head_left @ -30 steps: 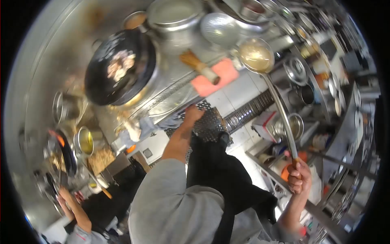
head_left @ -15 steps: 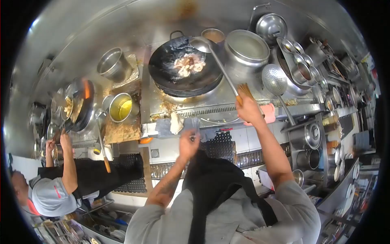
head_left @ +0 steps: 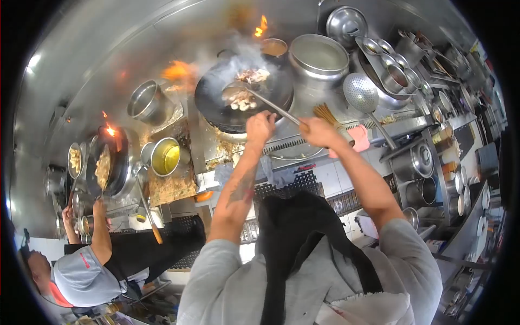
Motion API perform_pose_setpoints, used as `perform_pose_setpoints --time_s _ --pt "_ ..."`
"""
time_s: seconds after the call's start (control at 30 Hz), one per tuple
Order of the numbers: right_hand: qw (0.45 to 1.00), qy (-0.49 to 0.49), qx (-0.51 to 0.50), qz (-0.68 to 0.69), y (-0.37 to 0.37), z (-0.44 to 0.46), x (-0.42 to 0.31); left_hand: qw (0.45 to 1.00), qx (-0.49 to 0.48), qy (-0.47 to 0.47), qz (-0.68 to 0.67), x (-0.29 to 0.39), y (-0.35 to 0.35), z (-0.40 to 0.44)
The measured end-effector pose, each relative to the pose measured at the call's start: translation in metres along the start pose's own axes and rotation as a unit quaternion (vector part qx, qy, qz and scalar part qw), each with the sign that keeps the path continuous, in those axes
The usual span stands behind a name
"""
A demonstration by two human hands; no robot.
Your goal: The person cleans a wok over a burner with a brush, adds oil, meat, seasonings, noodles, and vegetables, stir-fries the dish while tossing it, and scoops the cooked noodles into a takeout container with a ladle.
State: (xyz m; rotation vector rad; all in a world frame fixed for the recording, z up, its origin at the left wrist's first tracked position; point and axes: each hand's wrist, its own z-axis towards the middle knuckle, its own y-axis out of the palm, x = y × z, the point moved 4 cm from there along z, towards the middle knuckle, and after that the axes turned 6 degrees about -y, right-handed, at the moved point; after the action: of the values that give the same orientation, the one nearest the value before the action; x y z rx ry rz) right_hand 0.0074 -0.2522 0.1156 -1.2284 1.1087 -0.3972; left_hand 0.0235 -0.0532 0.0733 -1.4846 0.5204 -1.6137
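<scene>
My right hand (head_left: 318,131) is closed round the handle of a long ladle (head_left: 277,110). The ladle's bowl is inside the black wok (head_left: 210,100), among pale pieces of food (head_left: 241,101). At the wok's near rim, my left hand (head_left: 260,127) is closed, its fingers on the edge. Smoke rises over the wok, and more food lies towards its far side.
A bamboo brush (head_left: 326,115) and a pink cloth (head_left: 357,138) lie to the right. Beyond are a large pot (head_left: 318,67) and a skimmer (head_left: 362,93). Left stands a pot of yellow liquid (head_left: 166,157). A co-worker (head_left: 89,276) works at another wok (head_left: 122,172); flames show behind.
My left hand has moved up from the cloth at the stove's front to the wok's rim. The ladle's bowl has moved from the far rim into the food. Smoke and flames have appeared.
</scene>
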Motion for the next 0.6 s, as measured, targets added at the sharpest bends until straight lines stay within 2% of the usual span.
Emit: perform_pose_setpoints --time_s 0.03,0.07,0.13,0.17,0.2,0.23,0.27,0.3,0.33,0.37,0.4,0.43,0.47,0.53,0.6 --pt "0.997 -0.061 0.038 0.009 -0.018 -0.019 0.006 0.994 0.083 0.064 -0.007 0.006 -0.011 -0.007" --pt "0.996 -0.067 0.065 0.012 -0.015 -0.034 0.01 0.988 0.115 0.101 -0.018 0.004 -0.018 -0.007" --pt "0.99 -0.079 0.118 0.018 -0.009 -0.065 0.02 0.999 0.021 -0.001 -0.031 -0.008 -0.008 0.005" --pt "0.981 0.021 0.05 0.186 0.017 -0.079 0.024 1.0 0.012 -0.015 -0.01 -0.015 -0.003 0.009" --pt "0.936 0.107 0.012 0.335 0.027 -0.073 0.036 0.999 0.03 -0.014 0.006 -0.016 -0.002 0.007" --pt "0.791 0.126 -0.059 0.596 0.048 -0.073 0.049 0.999 0.044 -0.004 0.018 -0.016 0.002 0.004" --pt "0.567 0.13 -0.121 0.804 0.078 -0.087 0.064 0.998 0.06 0.0 0.007 -0.009 -0.006 0.001" --pt "0.773 0.068 0.014 0.63 0.112 -0.088 0.092 0.996 0.075 0.036 -0.026 -0.001 -0.013 -0.001" --pt "0.91 0.009 0.14 0.39 0.127 -0.085 0.106 0.999 0.047 -0.011 -0.02 -0.009 -0.009 0.003" --pt "0.835 0.074 0.097 0.537 0.109 -0.091 0.109 0.998 0.037 -0.035 0.031 0.003 -0.016 0.002" --pt "0.727 0.129 0.049 0.673 0.079 -0.106 0.097 0.997 0.057 -0.018 0.039 0.005 -0.012 0.003" --pt "0.695 0.129 0.109 0.699 0.056 -0.11 0.1 0.998 0.036 -0.03 0.035 -0.003 -0.005 0.004" --pt "0.691 0.13 0.124 0.7 0.032 -0.114 0.117 0.998 0.021 -0.045 0.032 -0.006 0.003 0.004" --pt "0.668 0.125 0.212 0.703 -0.022 -0.11 0.174 0.975 0.161 0.075 0.132 0.013 0.004 -0.009" --pt "0.736 0.172 0.298 0.583 -0.081 -0.103 0.273 0.977 0.193 0.037 0.082 0.058 0.002 -0.031"
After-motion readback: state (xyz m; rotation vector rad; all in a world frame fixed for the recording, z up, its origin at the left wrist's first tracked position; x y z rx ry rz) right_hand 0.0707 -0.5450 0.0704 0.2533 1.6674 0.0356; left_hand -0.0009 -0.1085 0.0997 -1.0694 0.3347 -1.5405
